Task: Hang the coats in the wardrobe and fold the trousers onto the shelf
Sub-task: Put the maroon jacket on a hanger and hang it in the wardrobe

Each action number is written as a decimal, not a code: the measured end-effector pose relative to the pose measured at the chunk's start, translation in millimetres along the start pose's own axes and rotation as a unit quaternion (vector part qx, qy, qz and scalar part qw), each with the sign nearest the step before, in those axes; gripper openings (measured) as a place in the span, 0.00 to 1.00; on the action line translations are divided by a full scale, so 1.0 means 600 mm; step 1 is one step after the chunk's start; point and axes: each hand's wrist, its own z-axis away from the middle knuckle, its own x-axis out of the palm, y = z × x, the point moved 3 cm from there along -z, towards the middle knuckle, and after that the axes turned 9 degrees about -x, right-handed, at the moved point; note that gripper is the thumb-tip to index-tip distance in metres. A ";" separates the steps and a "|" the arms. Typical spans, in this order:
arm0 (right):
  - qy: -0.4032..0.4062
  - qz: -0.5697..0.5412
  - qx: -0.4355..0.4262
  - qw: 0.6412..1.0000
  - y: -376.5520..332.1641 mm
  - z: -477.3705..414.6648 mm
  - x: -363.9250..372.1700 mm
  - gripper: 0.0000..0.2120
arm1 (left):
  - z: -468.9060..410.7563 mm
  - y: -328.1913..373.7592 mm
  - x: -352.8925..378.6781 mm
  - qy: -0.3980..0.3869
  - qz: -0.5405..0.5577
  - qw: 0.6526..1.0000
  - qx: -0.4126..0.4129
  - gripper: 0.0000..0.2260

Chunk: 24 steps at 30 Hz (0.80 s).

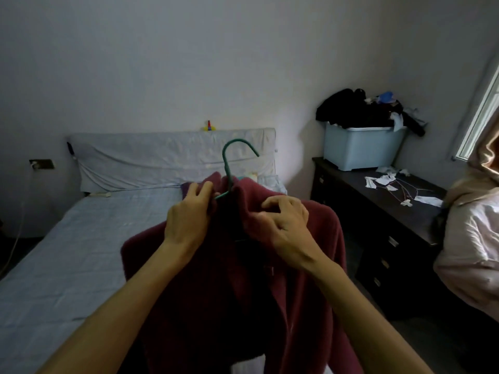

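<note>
A dark red fleece coat (310, 265) hangs in front of me on a green hanger (229, 163) whose hook stands up above the collar. My left hand (189, 214) grips the left side of the collar where it meets the hanger. My right hand (280, 222) pinches the right side of the collar. The coat's front falls open below my hands and its lower part runs out of view. No wardrobe or trousers can be made out.
A bed (81, 252) with a pale blue sheet lies behind and left of the coat. On the right stands a dark dresser (391, 211) with a light blue bin (361, 147) heaped with dark clothes, wire hangers (399, 184) and paper scraps. A pale pink garment (472, 252) hangs at the far right.
</note>
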 end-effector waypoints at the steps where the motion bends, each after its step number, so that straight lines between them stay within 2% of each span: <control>1: 0.049 -0.032 0.003 0.998 0.003 -0.006 -0.014 0.22 | -0.001 0.004 -0.009 0.018 0.016 1.000 0.013 0.11; 2: 0.097 -0.033 -0.008 0.995 0.007 -0.012 -0.031 0.20 | -0.004 0.008 -0.019 0.033 0.028 0.999 0.023 0.14; 4: 0.137 0.062 -0.040 0.988 0.021 -0.028 -0.067 0.16 | -0.015 0.015 -0.038 0.054 0.046 0.997 0.034 0.18; 7: 0.032 0.179 -0.029 0.983 0.037 -0.045 -0.104 0.20 | -0.037 0.032 -0.059 0.079 0.040 0.995 0.048 0.14; 9: 0.023 0.212 -0.034 0.977 0.034 -0.041 -0.114 0.19 | -0.051 0.050 -0.057 0.078 0.036 0.995 0.056 0.08; 11: 0.086 0.249 -0.041 0.964 0.033 -0.034 -0.125 0.20 | -0.068 0.070 -0.045 0.044 0.044 0.995 0.074 0.07; 13: 0.126 0.295 -0.021 0.947 0.039 -0.027 -0.132 0.17 | -0.084 0.080 -0.027 -0.015 0.071 0.991 0.110 0.13; 15: 0.147 0.327 0.010 0.934 0.050 -0.017 -0.140 0.13 | -0.092 0.073 -0.015 -0.061 0.096 0.987 0.110 0.17; 16: 0.159 0.336 0.027 0.928 0.052 -0.013 -0.145 0.11 | -0.093 0.064 -0.011 -0.058 0.099 0.990 0.084 0.15; 18: 0.169 0.356 0.055 0.918 0.053 -0.006 -0.149 0.10 | -0.093 0.051 -0.013 0.004 0.136 0.991 -0.017 0.10; 19: 0.147 0.357 0.077 0.919 0.054 -0.005 -0.144 0.11 | -0.092 0.055 -0.020 0.050 0.194 0.976 -0.090 0.09; 21: 0.103 0.343 0.135 0.924 0.064 -0.008 -0.132 0.13 | -0.086 0.081 -0.034 0.130 0.323 0.917 -0.195 0.10; 23: 0.090 0.326 0.181 0.924 0.075 -0.003 -0.130 0.14 | -0.056 0.114 -0.048 0.183 0.387 0.885 -0.181 0.09; 24: 0.098 0.316 0.196 0.923 0.081 0.001 -0.135 0.15 | -0.030 0.123 -0.047 0.189 0.396 0.885 -0.153 0.08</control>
